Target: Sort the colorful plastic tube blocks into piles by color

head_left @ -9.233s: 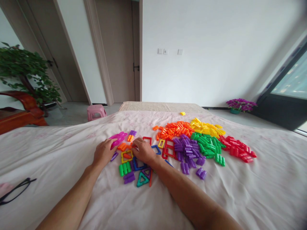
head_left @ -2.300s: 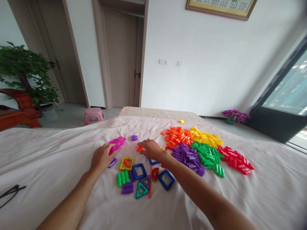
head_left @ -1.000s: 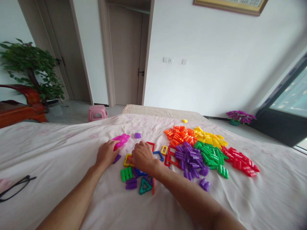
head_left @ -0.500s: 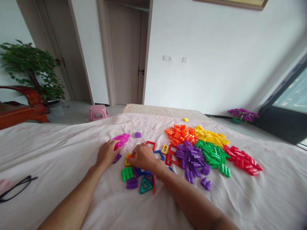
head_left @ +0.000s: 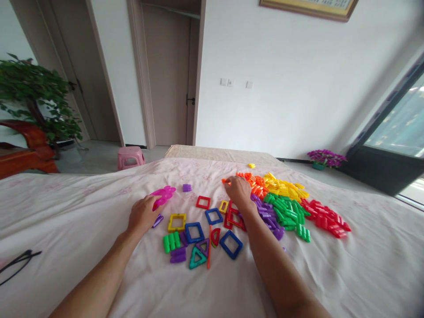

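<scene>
My left hand (head_left: 144, 214) is closed at the near end of a flat magenta plastic piece (head_left: 166, 193) with rounded lobes. A bit of red shows by its fingertips, and a purple block (head_left: 158, 221) lies just below them. My right hand (head_left: 239, 190) pinches a small orange plastic block (head_left: 225, 181) at the left edge of the orange block pile (head_left: 254, 182). Between my hands lie a yellow square frame (head_left: 177, 216), blue frames (head_left: 231, 256), a red frame (head_left: 203, 197), a teal triangle (head_left: 198, 264) and linked green blocks (head_left: 172, 241).
Piles of yellow (head_left: 281, 187), green (head_left: 287, 213), red (head_left: 324, 218) and purple blocks (head_left: 268, 216) lie at the right of the pale sheet (head_left: 149, 282). Black-framed glasses (head_left: 20, 260) rest at the left. Beyond stands a pink stool (head_left: 130, 152).
My right hand has moved right and away from me, from the yellow frame to the orange pile, with the orange block in its fingers. My left hand stays by the magenta piece.
</scene>
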Demonstrator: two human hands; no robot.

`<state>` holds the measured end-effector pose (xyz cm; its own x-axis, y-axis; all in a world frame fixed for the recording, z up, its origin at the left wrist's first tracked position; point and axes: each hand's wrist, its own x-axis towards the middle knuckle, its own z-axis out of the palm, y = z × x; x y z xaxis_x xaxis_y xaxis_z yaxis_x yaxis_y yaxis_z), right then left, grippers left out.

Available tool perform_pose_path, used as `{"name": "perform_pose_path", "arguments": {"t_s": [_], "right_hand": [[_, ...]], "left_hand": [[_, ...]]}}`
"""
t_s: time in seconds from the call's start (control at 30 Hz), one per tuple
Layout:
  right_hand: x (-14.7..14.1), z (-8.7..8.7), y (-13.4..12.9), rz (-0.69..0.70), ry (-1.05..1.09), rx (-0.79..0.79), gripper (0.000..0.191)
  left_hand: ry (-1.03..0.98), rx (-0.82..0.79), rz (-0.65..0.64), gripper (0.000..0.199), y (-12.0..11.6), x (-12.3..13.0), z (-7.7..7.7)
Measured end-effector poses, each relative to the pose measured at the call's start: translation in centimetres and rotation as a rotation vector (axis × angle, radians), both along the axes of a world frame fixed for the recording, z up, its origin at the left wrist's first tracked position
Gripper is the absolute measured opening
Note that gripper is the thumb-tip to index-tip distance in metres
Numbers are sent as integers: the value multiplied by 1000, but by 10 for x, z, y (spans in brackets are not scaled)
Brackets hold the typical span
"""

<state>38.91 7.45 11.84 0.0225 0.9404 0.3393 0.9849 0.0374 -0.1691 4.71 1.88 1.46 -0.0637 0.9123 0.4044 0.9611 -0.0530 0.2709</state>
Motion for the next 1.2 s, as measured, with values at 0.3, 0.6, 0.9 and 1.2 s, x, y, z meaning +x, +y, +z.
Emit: {"name": "perform_pose_path", "arguments": {"t_s": [0.3,0.6,0.9,1.2], "right_hand": [[-34,-11,-16,622,200,-198,20],[-105,-22,-88,1086,-131,-219,25],[-107,-31,-91,1156,-198,-163,34],[-100,-12,-93,1032,57,-247,33]], "left_hand": [[6,15,6,38,-1,1,1],[-30,-18,16,38,-3,2,3],[-24,-22,6,38,-3,1,4],[14,-16,-6,42,-1,-1,-1]]}}
